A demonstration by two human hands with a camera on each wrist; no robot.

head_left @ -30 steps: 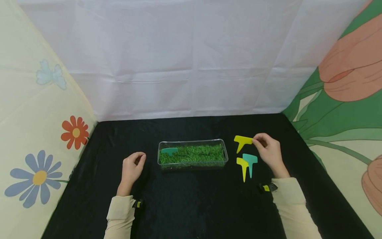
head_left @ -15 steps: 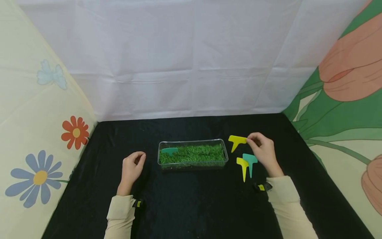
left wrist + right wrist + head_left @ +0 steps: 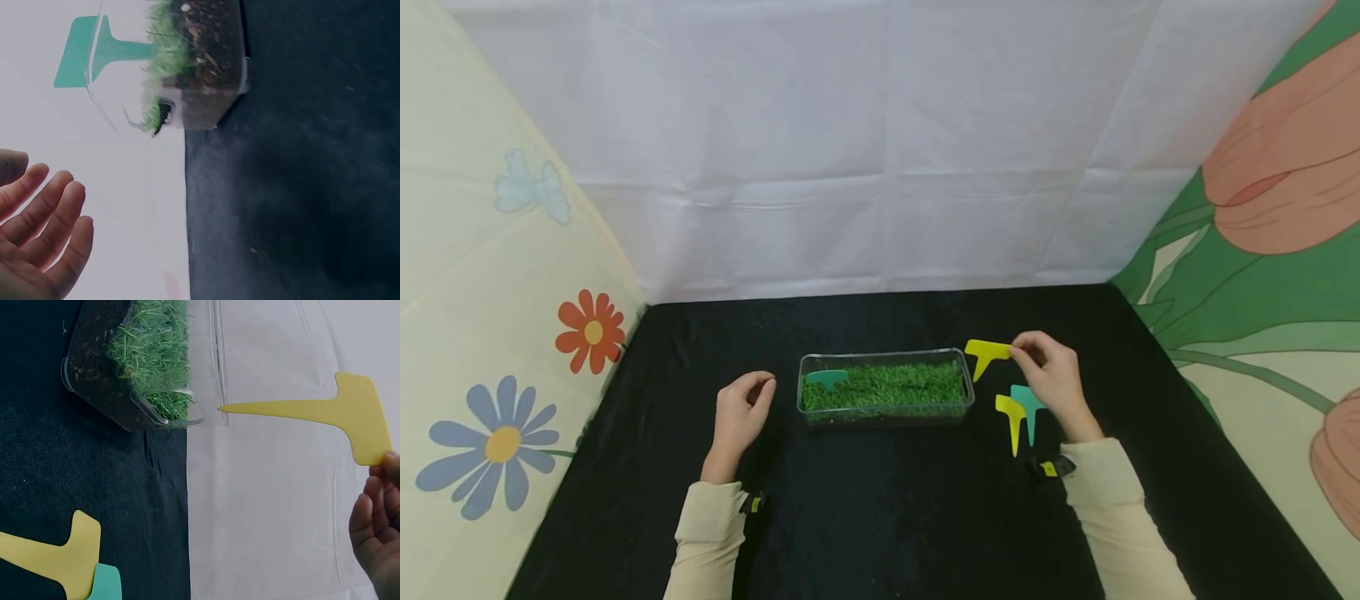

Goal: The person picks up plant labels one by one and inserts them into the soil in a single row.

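Note:
My right hand (image 3: 1051,377) pinches one end of the head of a yellow T-shaped plant label (image 3: 987,352), its pointed stem hanging down by the right end of a clear plastic tray (image 3: 886,412). Green grass (image 3: 902,385) grows in dark soil (image 3: 209,47) inside that tray. A teal plant label (image 3: 827,379) stands in the grass at the left end. Left of the tray my left hand (image 3: 741,425) is held up with loosely bent fingers and nothing in them. In the right wrist view the held label's tip (image 3: 228,409) points toward the tray's upper rim.
On the black cloth (image 3: 887,508), right of the tray, lie another yellow plant label (image 3: 1012,417) and a teal one (image 3: 1027,404), overlapping. White cloth (image 3: 880,167) hangs behind, with flower-printed cloths (image 3: 497,333) at both sides.
My right hand has carried the yellow plant label leftward to the tray's right end. The left hand has shifted slightly right and up.

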